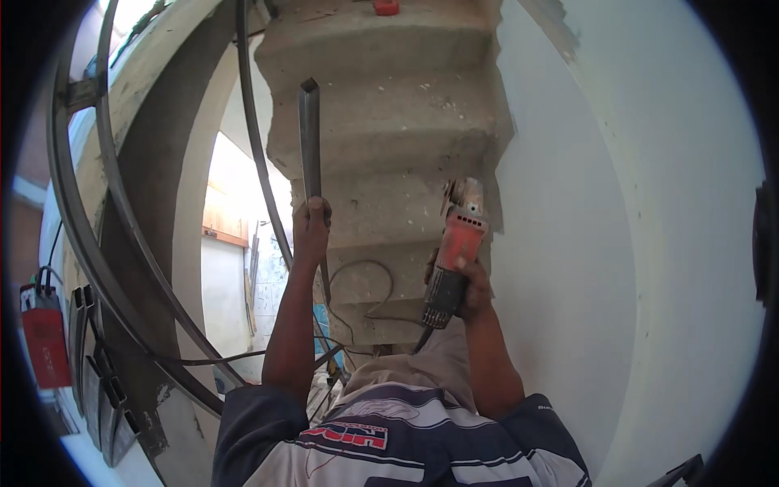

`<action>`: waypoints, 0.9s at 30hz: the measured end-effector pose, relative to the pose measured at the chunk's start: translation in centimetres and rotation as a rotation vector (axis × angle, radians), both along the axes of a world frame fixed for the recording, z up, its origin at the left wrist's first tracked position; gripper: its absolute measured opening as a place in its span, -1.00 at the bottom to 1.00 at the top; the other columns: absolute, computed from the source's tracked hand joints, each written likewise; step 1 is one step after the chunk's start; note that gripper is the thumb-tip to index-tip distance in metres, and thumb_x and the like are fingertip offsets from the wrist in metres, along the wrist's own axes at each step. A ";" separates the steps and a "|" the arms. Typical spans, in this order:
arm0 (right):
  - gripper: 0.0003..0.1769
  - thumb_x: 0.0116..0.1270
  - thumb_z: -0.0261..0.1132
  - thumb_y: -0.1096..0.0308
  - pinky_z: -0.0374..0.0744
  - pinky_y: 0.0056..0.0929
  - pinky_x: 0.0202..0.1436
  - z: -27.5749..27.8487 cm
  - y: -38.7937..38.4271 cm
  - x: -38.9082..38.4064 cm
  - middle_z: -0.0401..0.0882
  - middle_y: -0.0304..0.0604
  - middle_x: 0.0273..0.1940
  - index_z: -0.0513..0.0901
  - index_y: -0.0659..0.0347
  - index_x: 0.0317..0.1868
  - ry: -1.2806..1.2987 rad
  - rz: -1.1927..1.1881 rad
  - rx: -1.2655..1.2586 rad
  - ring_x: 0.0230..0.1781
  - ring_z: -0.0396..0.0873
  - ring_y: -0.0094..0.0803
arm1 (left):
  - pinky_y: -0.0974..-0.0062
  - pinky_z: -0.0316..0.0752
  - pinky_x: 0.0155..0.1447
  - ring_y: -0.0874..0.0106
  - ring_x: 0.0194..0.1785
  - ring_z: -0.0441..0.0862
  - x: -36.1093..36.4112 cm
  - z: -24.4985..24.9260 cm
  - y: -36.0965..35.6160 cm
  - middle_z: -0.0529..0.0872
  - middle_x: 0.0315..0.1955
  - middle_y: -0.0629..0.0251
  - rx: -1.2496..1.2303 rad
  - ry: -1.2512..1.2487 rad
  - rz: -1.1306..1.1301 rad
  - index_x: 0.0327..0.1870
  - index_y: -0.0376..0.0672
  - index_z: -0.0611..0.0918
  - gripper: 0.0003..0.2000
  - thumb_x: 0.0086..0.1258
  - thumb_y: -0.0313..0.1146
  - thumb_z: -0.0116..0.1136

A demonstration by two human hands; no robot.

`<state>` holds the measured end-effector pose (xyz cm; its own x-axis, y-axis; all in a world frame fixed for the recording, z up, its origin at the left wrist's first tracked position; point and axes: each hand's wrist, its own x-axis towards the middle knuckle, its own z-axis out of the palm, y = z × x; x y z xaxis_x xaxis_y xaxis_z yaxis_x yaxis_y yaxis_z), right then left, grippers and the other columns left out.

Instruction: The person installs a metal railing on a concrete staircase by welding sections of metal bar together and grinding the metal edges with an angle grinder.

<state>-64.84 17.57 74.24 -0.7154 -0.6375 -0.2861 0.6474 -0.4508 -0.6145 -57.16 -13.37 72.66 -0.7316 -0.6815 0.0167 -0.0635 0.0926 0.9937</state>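
Note:
My left hand (312, 223) is wrapped round the lower part of a square metal tube (309, 134), held upright in front of the stairs. On the right, my right hand (475, 288) grips an angle grinder (462, 239) with a red body and a black rear end. Its head and disc point up and away from me, apart from the tube. From the grinder's rear end a dark cord runs down towards my legs. Whether the disc is spinning cannot be made out.
Concrete stairs (381, 154) rise ahead, with a red object (386, 7) high up. Curved metal rails (122, 280) run along the left. A red box (46, 337) hangs by several cut tube pieces (101, 381). A cable (391, 284) loops on the steps; a white wall (568, 243) borders the right.

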 end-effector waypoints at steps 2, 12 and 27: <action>-0.27 0.24 0.40 0.08 0.79 -0.17 -0.10 -0.1 0.2 -2.9 0.67 0.08 -0.05 0.43 0.33 0.31 0.039 0.167 0.035 -0.18 0.76 -0.17 | 0.55 0.22 -0.40 0.65 -0.50 0.33 -0.3 0.9 -0.4 0.41 -0.57 0.51 -0.071 -0.013 0.054 -0.35 -0.14 0.54 -0.41 0.64 0.26 -0.11; -0.39 0.13 0.44 0.25 0.72 -0.30 -0.15 10.3 -3.5 -12.3 0.70 0.01 -0.13 0.53 0.33 0.17 0.097 0.276 0.227 -0.21 0.73 -0.28 | 0.54 0.20 -0.37 0.66 -0.46 0.28 -0.5 15.8 3.8 0.37 -0.57 0.53 0.049 -0.324 0.169 -0.38 -0.17 0.51 -0.49 0.71 0.07 -0.12; -0.39 0.56 -0.05 -0.14 0.72 -0.25 -0.14 13.7 -10.7 -11.6 0.70 -0.02 -0.20 0.56 0.27 0.13 -0.103 0.152 0.161 -0.29 0.72 -0.25 | 0.29 0.53 -0.18 0.28 -0.33 0.62 -3.4 24.1 4.4 0.59 -0.48 0.15 0.170 -0.478 -0.146 -0.15 -0.39 0.62 -0.41 0.38 0.13 0.39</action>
<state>-76.42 6.83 87.90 -0.5764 -0.6763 -0.4587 0.7633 -0.2450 -0.5978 -60.54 -8.92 96.76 -0.7179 -0.5362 -0.4440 -0.5116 -0.0262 0.8588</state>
